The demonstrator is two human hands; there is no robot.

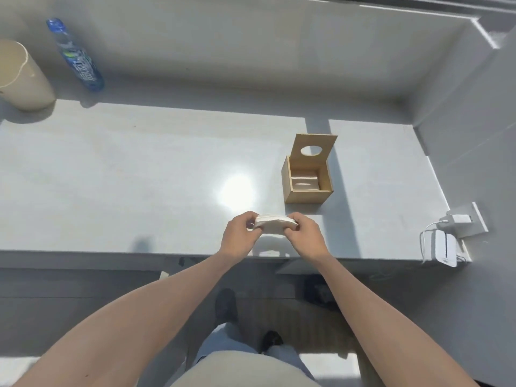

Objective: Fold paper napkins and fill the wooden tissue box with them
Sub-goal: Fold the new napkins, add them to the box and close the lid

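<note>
A folded white paper napkin (275,224) is held just above the grey counter's front part, pinched at both ends. My left hand (240,236) grips its left end and my right hand (307,236) grips its right end. Behind them and slightly to the right stands the wooden tissue box (305,195), its hinged lid (314,149) with an oval hole tipped up and back. Folded white napkins (305,181) lie inside the box on its left side.
A water bottle (76,57) with a blue label and a beige cylinder (23,76) stand at the far left. A white charger and cable (446,241) sit at the counter's right edge. A grey wall (472,135) borders the counter on the right.
</note>
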